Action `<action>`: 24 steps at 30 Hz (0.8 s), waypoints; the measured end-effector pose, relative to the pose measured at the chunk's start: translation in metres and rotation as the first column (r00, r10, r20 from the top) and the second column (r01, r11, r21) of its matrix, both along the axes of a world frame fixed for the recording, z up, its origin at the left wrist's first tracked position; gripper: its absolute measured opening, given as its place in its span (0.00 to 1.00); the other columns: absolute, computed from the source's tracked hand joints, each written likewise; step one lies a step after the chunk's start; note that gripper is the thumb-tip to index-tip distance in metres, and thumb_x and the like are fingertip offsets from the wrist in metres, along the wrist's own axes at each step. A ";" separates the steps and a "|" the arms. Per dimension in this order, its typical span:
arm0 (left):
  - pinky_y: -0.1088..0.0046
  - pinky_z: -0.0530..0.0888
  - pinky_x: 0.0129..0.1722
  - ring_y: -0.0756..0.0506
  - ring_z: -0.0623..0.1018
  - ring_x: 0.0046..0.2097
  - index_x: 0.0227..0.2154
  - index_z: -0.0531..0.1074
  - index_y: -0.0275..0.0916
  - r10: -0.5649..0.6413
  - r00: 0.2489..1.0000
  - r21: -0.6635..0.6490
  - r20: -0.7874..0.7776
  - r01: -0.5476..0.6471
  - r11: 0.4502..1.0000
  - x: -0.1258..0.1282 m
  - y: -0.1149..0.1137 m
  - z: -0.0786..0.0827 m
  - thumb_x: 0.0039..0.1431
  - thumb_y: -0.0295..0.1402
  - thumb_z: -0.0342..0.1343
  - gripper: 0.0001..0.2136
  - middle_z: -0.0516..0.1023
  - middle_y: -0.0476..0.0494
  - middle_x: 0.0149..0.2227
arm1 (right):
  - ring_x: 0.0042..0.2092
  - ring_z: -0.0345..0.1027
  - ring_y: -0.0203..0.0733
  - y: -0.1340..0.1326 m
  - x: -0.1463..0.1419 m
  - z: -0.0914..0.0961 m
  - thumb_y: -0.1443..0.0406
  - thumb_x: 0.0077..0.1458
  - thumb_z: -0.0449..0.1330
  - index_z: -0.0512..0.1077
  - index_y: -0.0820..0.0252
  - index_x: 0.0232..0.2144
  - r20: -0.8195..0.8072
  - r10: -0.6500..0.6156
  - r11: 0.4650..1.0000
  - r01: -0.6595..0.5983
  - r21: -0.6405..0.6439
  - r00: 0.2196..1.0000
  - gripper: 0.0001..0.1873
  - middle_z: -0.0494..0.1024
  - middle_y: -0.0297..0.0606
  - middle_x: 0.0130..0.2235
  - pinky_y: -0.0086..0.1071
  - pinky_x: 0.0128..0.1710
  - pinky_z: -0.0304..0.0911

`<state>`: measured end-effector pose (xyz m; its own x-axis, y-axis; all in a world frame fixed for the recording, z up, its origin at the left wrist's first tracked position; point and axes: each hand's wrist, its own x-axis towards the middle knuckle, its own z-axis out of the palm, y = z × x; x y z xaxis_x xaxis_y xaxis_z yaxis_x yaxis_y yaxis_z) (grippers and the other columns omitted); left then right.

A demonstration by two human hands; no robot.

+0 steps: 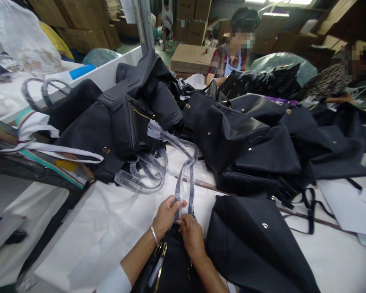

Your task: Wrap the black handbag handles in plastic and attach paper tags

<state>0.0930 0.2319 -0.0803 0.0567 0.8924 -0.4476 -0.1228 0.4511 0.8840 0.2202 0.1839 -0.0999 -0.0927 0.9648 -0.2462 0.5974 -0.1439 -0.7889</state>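
Note:
My left hand [166, 213], with a bracelet at the wrist, pinches a long strap [192, 185] wrapped in clear plastic, which runs up the table in a loop. Just to its right, my right hand [191, 235] has its fingers closed near the strap's lower end; its fingertips meet the strap there. Under both hands lies a black bag [173, 260] with a gold zipper showing at the left, partly hidden by my forearms. A black leather-like bag piece [256, 240] with a gold fitting lies right of my right hand.
Black bags [122, 122] are heaped ahead and to the left, with more black bags [232, 134] to the right. Plastic-wrapped handles [144, 175] lie before the left heap. A metal frame with tied ribbon [33, 134] stands at left. A person in plaid [216, 63] is across the table.

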 end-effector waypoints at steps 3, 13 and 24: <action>0.71 0.71 0.39 0.45 0.77 0.37 0.31 0.72 0.37 -0.007 0.999 -0.015 -0.040 0.007 1.000 0.001 -0.003 -0.009 0.54 0.44 0.55 0.14 0.80 0.42 0.34 | 0.29 0.69 0.40 -0.003 0.003 -0.009 0.67 0.59 0.48 0.69 0.58 0.29 0.054 0.027 1.000 -0.027 -0.009 0.998 0.11 0.75 0.37 0.29 0.29 0.30 0.59; 0.73 0.70 0.36 0.46 0.75 0.34 0.27 0.68 0.41 -0.111 0.986 -0.075 -0.128 0.102 0.992 -0.009 -0.015 -0.026 0.52 0.46 0.56 0.13 0.76 0.51 0.27 | 0.36 0.70 0.39 0.004 0.014 0.000 0.66 0.59 0.49 0.70 0.58 0.31 -0.017 0.135 0.990 -0.135 0.030 0.991 0.10 0.75 0.36 0.33 0.28 0.37 0.60; 0.61 0.64 0.57 0.41 0.74 0.53 0.48 0.72 0.40 -0.166 0.985 -0.061 -0.048 0.163 0.985 -0.023 -0.050 -0.039 0.51 0.33 0.58 0.19 0.77 0.42 0.50 | 0.30 0.70 0.40 -0.008 0.015 -0.006 0.66 0.61 0.48 0.67 0.56 0.31 0.109 0.090 0.995 -0.085 -0.047 0.990 0.10 0.75 0.33 0.27 0.28 0.31 0.56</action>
<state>0.0701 0.1814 -0.1196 0.1760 0.8461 -0.5031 0.0033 0.5105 0.8599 0.2355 0.1758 -0.1055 -0.1458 0.9427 -0.3002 0.6927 -0.1194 -0.7113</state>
